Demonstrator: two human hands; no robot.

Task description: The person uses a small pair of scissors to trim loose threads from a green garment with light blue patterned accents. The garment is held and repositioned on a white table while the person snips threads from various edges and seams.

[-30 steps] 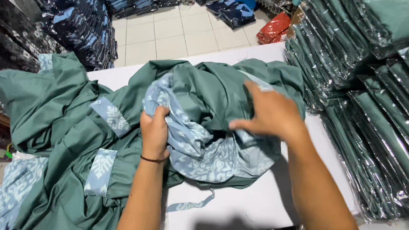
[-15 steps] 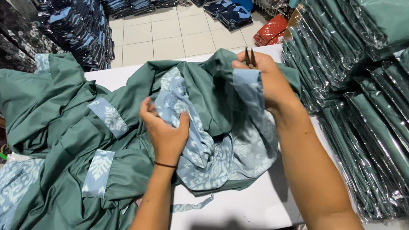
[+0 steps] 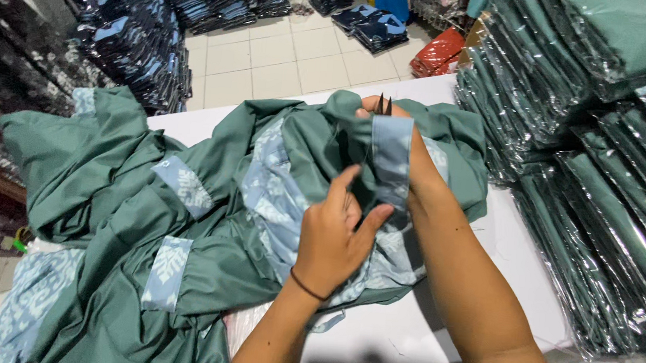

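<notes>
A green garment [image 3: 199,256] with light blue patterned panels lies crumpled on the white table [image 3: 403,336]. My right hand [image 3: 387,117] holds up a light blue band [image 3: 391,160] of the garment and grips small dark snips whose tips stick up above the fingers. My left hand [image 3: 334,237], a thin dark band on its wrist, pinches the lower end of the same blue band, thumb and fingers closed on the cloth.
Tall stacks of green garments in clear plastic bags [image 3: 614,152] fill the table's right side. More green garments [image 3: 67,167] are heaped at the left. Dark blue bagged piles [image 3: 150,26] and a red packet [image 3: 436,51] sit on the tiled floor beyond.
My right hand has lifted the cloth up and away from me, pulling out a blue band. My left hand moved right and took hold of the band's lower end.
</notes>
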